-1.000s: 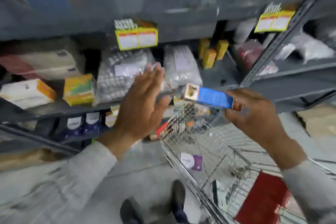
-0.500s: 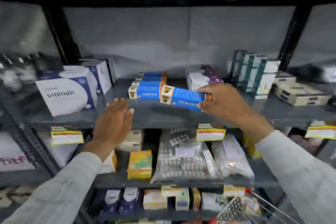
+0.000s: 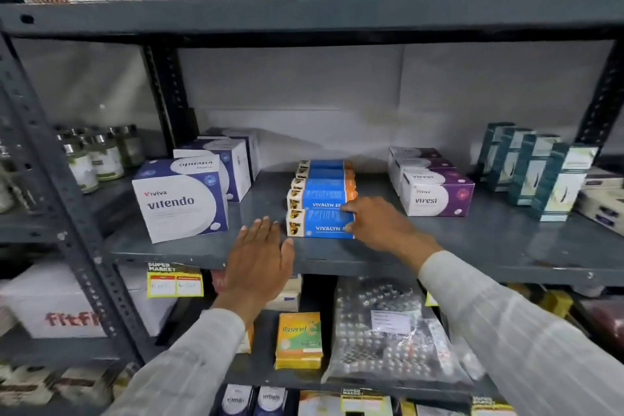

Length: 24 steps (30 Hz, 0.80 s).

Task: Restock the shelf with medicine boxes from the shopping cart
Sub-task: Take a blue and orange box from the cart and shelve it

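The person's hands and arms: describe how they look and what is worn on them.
Both hands, left hand and right hand, are bare, with no gloves; no rings or watch show. Each arm wears a long light grey sleeve with fine vertical ribbing or stripes, ending at the wrist.

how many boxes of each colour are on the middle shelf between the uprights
blue and orange boxes: 5
white and navy boxes: 3
white and purple boxes: 3
teal and white boxes: 4
total: 15
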{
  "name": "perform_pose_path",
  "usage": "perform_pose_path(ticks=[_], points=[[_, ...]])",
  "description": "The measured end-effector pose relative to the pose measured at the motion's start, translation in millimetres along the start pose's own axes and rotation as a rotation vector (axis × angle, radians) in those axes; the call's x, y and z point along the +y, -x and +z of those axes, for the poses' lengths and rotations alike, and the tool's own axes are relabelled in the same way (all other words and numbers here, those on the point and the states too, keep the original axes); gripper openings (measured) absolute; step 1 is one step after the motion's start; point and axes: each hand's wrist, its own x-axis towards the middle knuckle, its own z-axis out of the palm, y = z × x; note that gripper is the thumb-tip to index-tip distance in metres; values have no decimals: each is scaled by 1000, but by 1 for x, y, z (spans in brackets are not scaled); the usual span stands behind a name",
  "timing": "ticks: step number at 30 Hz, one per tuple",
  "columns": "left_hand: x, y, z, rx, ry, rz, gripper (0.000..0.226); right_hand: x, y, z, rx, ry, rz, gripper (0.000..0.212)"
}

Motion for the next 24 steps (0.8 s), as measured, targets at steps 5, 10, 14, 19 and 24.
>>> perform_pose_path(ticks=[5, 10, 14, 19, 24], points=[[-1, 1, 0, -32, 49, -11, 68, 2, 15, 0, 37, 11, -73, 50], [20, 18, -10, 203, 393, -95, 55, 30, 64, -5, 364, -139, -225, 41], [79, 63, 10, 437, 495, 206, 54, 74, 138, 11, 563, -230, -210, 30], [181, 133, 91, 87, 564, 561, 52, 166, 238, 58, 387, -258, -52, 25], [259, 213, 198, -549, 513, 557, 57, 268, 344, 113, 95, -302, 312, 30]])
